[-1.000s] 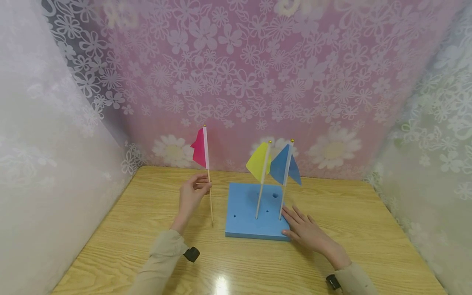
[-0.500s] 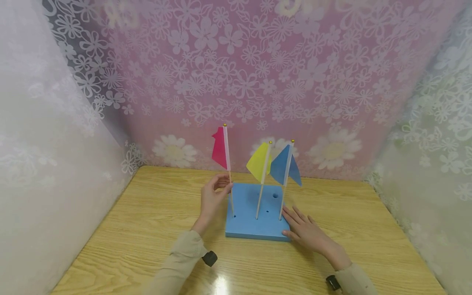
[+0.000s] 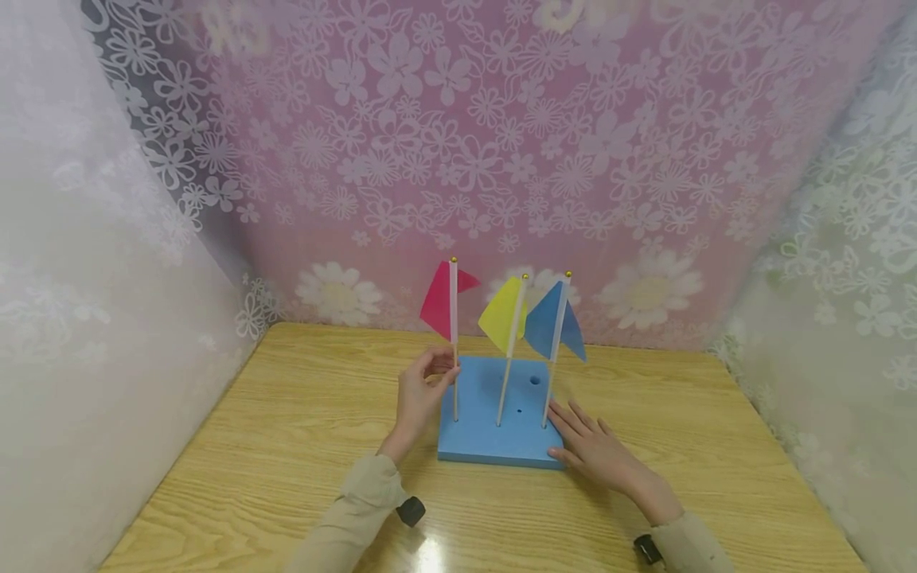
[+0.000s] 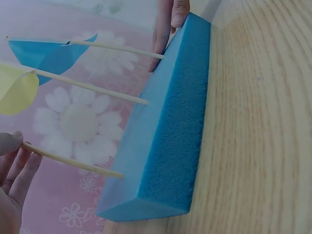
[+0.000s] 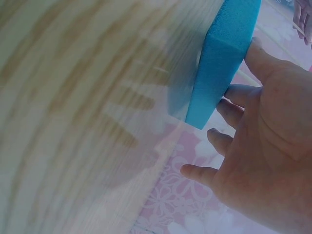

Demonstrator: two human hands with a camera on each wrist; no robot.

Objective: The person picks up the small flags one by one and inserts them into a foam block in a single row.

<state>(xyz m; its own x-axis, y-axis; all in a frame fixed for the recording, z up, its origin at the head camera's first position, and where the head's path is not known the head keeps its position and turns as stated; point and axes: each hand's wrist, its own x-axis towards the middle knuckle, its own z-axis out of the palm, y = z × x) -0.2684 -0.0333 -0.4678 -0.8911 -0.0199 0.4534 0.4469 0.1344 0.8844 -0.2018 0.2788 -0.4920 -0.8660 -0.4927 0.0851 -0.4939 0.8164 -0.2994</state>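
My left hand (image 3: 421,398) pinches the thin wooden stick of a red flag (image 3: 438,304) between thumb and fingers. The stick stands upright, its lower end at the front-left hole of a blue foam block (image 3: 480,446). In the left wrist view the stick's end meets the top of the foam block (image 4: 175,131). A yellow flag (image 3: 504,314) and a blue flag (image 3: 546,322) stand in holes farther right on the block. My right hand (image 3: 598,454) lies with fingers spread on the block's right edge, thumb and fingertips against it in the right wrist view.
A small hole (image 3: 519,411) and a larger hole (image 3: 535,380) show in the block's top. The wooden table (image 3: 286,446) extends around it. A pink floral cloth (image 3: 458,159) hangs behind, with pale cloths on both sides.
My left hand has carried the red flag rightward from beside the block to its front-left hole, then lowered it, and the flag has turned a little. My right hand stays in place.
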